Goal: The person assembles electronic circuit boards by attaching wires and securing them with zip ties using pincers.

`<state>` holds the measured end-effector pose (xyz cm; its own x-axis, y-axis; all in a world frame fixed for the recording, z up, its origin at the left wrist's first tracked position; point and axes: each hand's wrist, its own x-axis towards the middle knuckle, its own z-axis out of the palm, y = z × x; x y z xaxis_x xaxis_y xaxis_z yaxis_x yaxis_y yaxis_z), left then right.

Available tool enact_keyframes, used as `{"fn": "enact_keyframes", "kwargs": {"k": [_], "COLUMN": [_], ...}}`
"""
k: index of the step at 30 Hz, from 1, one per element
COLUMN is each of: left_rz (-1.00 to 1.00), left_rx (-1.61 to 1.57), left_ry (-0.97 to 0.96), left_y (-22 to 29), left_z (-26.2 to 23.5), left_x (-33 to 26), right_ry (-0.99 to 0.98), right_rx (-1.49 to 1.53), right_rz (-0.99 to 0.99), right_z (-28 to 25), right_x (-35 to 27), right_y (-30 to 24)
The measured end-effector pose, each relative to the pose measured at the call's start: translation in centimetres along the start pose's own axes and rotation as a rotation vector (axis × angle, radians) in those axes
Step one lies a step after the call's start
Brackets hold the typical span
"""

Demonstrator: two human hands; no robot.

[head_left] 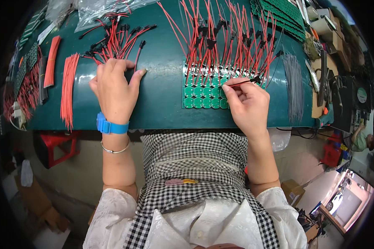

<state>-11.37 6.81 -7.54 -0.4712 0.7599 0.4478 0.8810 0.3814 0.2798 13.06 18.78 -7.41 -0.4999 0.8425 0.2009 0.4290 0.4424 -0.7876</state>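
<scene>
My right hand (251, 106) is closed in a pinch on a red and black wire lead (240, 83) with a small black connector at its end. It is over the right part of a green circuit board panel (195, 102) of round sections. Many red and black leads with black connectors (212, 43) stand up from the panel's far rows. My left hand (115, 85), wearing a blue wrist strap (112, 126), rests at the near end of a loose pile of similar leads (116, 41). Its thumb is spread from the fingers, whose tips are partly hidden.
Bundles of red wires (69, 91) lie left of my left hand. A grey wire bundle (294, 87) is right of the panel. More green panels (280, 16) are stacked far right, clear plastic bags (99, 12) at the back. A red stool (56, 147) stands below the table's left edge.
</scene>
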Motion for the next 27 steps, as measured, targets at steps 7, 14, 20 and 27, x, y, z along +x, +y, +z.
{"fn": "enact_keyframes", "kwargs": {"k": [7, 14, 20, 27], "left_rz": [-0.021, -0.11, -0.322, -0.387], "left_rx": [-0.045, -0.338, -0.85, -1.024], "left_ry": [-0.148, -0.093, -0.117, -0.026], "left_y": [0.1, 0.1, 0.6, 1.4], "left_z": [-0.1, -1.1, -1.5, -2.0], "left_x": [-0.7, -0.7, -1.2, -1.3], "right_ry": [0.051, 0.066, 0.058, 0.078], "right_rx": [0.213, 0.145, 0.156, 0.065], "right_rz": [0.115, 0.064, 0.096, 0.04], "right_z": [0.7, 0.8, 0.9, 1.1], "right_x": [0.0, 0.2, 0.2, 0.1], "right_y": [0.1, 0.1, 0.0, 0.2]}}
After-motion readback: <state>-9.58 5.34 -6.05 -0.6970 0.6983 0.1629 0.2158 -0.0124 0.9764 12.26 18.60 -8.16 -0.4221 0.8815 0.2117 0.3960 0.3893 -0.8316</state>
